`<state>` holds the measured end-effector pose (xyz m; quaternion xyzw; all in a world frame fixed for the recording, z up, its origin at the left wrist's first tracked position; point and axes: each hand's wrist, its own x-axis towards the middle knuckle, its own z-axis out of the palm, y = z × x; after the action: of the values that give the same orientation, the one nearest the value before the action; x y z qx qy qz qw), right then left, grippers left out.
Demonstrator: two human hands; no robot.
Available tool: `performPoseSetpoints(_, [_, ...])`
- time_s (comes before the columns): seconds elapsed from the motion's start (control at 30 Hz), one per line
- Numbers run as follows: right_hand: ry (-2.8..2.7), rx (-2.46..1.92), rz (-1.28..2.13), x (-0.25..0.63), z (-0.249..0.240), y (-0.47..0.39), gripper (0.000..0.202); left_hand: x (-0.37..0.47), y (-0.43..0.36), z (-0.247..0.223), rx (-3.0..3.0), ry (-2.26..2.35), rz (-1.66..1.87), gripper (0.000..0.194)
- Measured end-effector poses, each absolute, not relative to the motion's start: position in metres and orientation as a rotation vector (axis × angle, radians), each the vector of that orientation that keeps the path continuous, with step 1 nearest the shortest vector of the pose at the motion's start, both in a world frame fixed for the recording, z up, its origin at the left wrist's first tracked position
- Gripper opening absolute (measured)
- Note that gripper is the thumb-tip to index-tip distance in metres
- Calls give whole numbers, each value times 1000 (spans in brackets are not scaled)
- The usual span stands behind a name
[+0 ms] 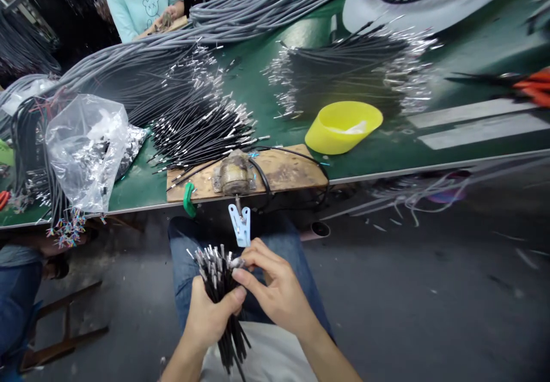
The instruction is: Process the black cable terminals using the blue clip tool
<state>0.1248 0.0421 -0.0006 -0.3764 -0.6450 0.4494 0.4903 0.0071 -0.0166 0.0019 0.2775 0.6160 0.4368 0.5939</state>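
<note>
My left hand is wrapped round a bundle of short black cables, held upright over my lap. Their silvery stripped ends fan out above the fist. At the top right of the bundle, my right hand pinches one of these ends between thumb and fingers. Just above hangs a light blue clothes peg, fixed to the shaft of a small, grimy motor. That motor is mounted on a wooden board at the table edge. A green clamp sits by the board's left end.
Piles of black cables lie behind the board, with more to the right. A yellow cup, a plastic bag of small metal parts and orange-handled pliers are on the green table. A person sits opposite.
</note>
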Motion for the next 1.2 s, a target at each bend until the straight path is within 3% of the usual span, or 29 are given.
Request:
performPoseSetpoints(0.3, [-1577,-986,630,116,-6,28,25,20,-18,-5,580,1505,1084,42])
performPoseSetpoints(0.67, [-1428,-955,1153,123,-12,36,24,18,-12,1,574,1529,1127,42])
performPoseSetpoints(0.87, [-1444,-1038,744,114,-8,26,26,19,-15,-4,563,1489,1140,34])
performPoseSetpoints(0.93, [-1388,-984,856,114,-10,26,22,18,-15,-5,571,1462,1126,37])
performPoseSetpoints(1.07, [-1228,-815,1417,119,-20,32,28,15,-14,-4,579,1396,1066,45])
performPoseSetpoints(1.2, [-1107,-800,1576,124,-21,39,27,15,-14,-3,540,1381,1043,50])
